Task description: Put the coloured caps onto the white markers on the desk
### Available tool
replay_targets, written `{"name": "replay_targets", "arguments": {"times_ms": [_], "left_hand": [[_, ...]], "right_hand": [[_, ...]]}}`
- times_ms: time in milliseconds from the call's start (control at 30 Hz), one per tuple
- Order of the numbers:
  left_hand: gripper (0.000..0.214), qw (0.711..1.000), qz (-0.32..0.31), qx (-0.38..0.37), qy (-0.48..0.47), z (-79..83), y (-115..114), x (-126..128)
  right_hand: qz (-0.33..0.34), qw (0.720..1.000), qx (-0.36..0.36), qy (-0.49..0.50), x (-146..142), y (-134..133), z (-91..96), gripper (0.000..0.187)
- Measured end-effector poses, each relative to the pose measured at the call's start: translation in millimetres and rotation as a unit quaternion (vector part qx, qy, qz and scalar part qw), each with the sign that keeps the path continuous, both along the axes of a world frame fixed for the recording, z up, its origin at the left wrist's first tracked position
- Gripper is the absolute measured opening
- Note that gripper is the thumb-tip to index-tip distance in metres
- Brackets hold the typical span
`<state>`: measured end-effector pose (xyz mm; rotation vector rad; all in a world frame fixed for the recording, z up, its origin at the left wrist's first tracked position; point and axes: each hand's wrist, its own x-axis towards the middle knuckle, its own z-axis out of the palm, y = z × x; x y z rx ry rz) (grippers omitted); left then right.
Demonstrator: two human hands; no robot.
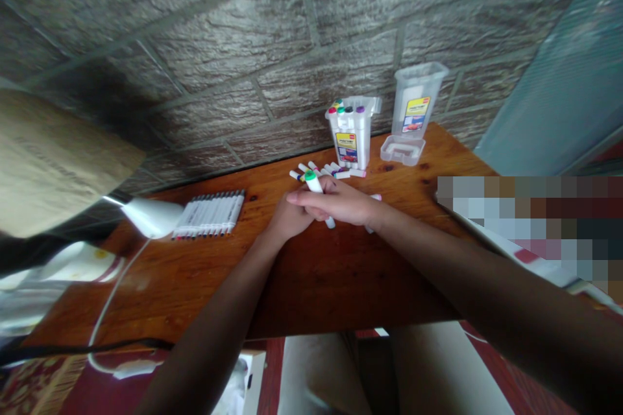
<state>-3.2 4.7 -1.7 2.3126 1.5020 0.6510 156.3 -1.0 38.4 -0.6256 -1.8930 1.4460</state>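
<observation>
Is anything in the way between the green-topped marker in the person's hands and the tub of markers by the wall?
Yes, low down: loose markers lie on the table between the green-topped marker and the tub. Nothing visible blocks the space above them. The right hand already has the marker.

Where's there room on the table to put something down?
Bare wood lies between the left forearm and right forearm, and between the left forearm, the row of pens and the white cable. Beyond the right hand it's crowded: loose markers, a box holding markers, a clear container.
</observation>
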Motion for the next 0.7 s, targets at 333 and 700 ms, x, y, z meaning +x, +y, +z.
{"name": "replay_targets", "arguments": {"times_ms": [333,700], "left_hand": [[0.024,1.0,-0.01,0.009,-0.016,-3.7,1.2,-2.2],[0.025,1.0,-0.001,0.009,0.016,-1.6,1.7,-1.7]], "right_hand": [[-0.003,1.0,-0.003,-0.012,-0.3,0.9,-0.7,0.057],[0.001,1.0,0.001,0.001,-0.6,0.3,-0.3,0.055]]}}
